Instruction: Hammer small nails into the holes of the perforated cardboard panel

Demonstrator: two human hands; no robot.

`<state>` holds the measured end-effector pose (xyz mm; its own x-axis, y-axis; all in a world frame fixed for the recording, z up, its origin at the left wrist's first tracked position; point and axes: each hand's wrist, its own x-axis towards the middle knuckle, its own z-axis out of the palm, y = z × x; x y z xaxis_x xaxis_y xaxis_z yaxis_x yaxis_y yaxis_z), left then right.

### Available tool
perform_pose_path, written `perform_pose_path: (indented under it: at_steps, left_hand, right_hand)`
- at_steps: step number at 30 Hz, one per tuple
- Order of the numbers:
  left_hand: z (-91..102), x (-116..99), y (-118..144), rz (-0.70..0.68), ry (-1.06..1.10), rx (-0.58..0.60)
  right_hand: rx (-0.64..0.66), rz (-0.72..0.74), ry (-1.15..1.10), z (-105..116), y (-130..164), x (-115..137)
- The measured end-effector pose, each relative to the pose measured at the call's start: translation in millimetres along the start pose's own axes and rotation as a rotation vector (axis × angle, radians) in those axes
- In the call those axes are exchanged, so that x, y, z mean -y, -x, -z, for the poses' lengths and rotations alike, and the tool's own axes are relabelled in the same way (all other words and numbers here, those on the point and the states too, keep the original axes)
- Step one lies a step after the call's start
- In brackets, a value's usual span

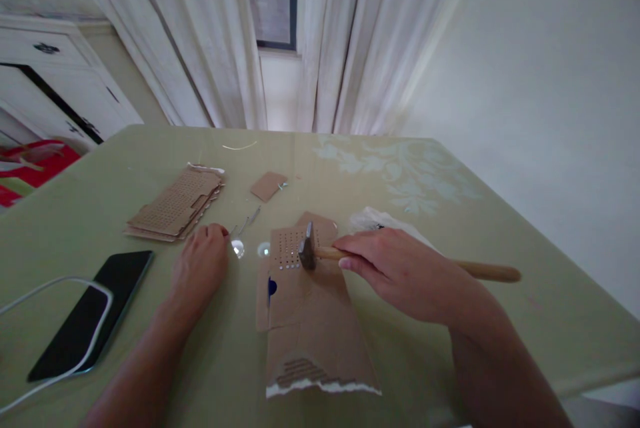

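Clasped around the wooden handle close to the head, the right hand (400,275) holds the hammer (320,253) low, its metal head resting on the cardboard piece (310,321) lying mid-table (450,201). That brown, torn-edged cardboard carries a grid of small holes. Fingers curled, the left hand (200,268) touches small nails (245,223).

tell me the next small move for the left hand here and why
Probably pinch up one of the loose nails: the left hand rests empty beside them, while the right hand holds the hammer with its head on the perforated cardboard.
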<state>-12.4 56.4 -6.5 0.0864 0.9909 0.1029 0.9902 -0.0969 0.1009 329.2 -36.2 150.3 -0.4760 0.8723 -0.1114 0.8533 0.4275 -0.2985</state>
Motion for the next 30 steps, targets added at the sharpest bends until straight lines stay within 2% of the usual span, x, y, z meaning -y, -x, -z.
perform_pose_path:
  at_steps: [7, 13, 17, 22, 26, 30]
  left_hand:
    - [3.4, -2.6, 5.2, -0.015, 0.020, -0.036]
    - [10.2, -8.9, -0.8, -0.006, 0.250, -0.120]
    - [23.7, -27.8, 0.7, -0.078, 0.495, -0.129]
    - [52.6, -63.0, 27.9, -0.131, 1.034, 0.006]
    - [66.5, -79.2, 38.1, -0.170, 1.033, 0.047]
    - [62.6, -86.4, 36.0, -0.143, 1.107, -0.001]
  right_hand:
    - [-0.069, 0.011, 0.058, 8.3, 6.3, -1.6]
    - [-0.051, 0.020, 0.089, 6.5, 8.7, -6.8]
    - [-0.031, 0.011, 0.052, 5.2, 6.3, -5.7]
    - [-0.026, -0.007, 0.023, 6.1, 3.5, -5.4]
    - [-0.049, -0.009, -0.015, 6.9, 3.4, -5.8]
    - [-0.057, -0.004, -0.020, 7.5, 3.4, -5.9]
